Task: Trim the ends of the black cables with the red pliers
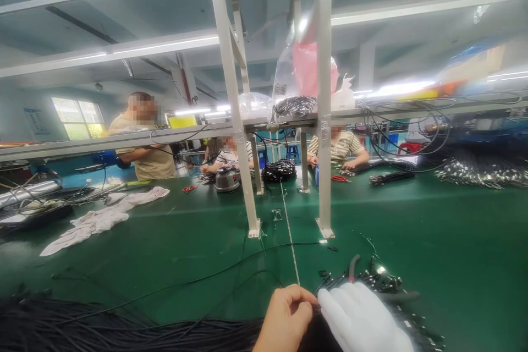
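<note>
My bare left hand (286, 316) is closed in a pinch at the bottom of the view. Its fingertips meet those of my right hand (361, 316), which wears a white glove and has its fingers pressed together. Whatever they grip is small, dark and mostly hidden by the fingers. Just behind the glove, a pair of pliers (352, 267) with dark handles lies partly covered. Beside it spreads a pile of black cable ends (381, 280) with shiny metal connectors. A thick bundle of black cables (124, 327) runs along the near edge, left of my hands.
Two pale metal posts (325, 176) rise from the green table (454, 231) and carry a shelf (177, 135). White cloth (107, 217) lies at left. Coiled cables (279, 170), red scissors (188, 190) and more bundles (482, 168) sit farther back. Several people work across the table.
</note>
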Motion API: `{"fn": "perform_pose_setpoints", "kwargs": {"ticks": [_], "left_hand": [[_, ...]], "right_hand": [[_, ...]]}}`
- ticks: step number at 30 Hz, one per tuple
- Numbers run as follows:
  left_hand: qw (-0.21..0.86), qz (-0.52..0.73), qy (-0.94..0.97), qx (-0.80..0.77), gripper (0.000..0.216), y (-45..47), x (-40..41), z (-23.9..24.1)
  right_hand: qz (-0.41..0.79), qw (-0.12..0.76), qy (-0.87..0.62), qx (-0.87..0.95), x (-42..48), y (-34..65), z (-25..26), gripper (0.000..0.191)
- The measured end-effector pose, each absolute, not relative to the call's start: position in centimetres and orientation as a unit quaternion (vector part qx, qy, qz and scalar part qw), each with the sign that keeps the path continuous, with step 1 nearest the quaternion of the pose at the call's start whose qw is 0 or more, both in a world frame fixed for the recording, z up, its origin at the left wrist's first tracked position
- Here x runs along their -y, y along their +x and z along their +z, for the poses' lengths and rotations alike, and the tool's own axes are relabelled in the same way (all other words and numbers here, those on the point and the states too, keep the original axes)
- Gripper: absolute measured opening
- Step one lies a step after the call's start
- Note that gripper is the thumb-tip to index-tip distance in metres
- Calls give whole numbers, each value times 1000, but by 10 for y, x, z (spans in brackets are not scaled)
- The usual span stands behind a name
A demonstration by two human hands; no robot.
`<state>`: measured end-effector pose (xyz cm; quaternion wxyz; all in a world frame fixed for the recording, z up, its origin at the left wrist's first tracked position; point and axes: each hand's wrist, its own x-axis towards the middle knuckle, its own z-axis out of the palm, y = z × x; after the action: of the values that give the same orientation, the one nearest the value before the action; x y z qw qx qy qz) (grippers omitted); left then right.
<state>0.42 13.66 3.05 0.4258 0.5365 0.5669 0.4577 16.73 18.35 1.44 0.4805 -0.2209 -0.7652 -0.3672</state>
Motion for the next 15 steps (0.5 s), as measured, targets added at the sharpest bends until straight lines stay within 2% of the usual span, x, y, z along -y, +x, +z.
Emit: {"fn": "perform_pose_setpoints", "kwargs": {"ticks": [5, 10, 13, 15], "left_hand": [[417, 459, 542, -568, 33, 7, -134, 36], [362, 454, 569, -583, 25, 9, -131, 39], [324, 442, 607, -575, 22, 5, -134, 33], [305, 432, 628, -571, 22, 1, -138, 26]], "right_hand": [[-340, 492, -210, 773, -181, 168, 17, 24], [-279, 511, -194, 790, -180, 170, 19, 26], [-319, 506, -206, 775, -181, 170, 17, 23], [-350, 490, -214, 769, -181, 172, 17, 15]]}}
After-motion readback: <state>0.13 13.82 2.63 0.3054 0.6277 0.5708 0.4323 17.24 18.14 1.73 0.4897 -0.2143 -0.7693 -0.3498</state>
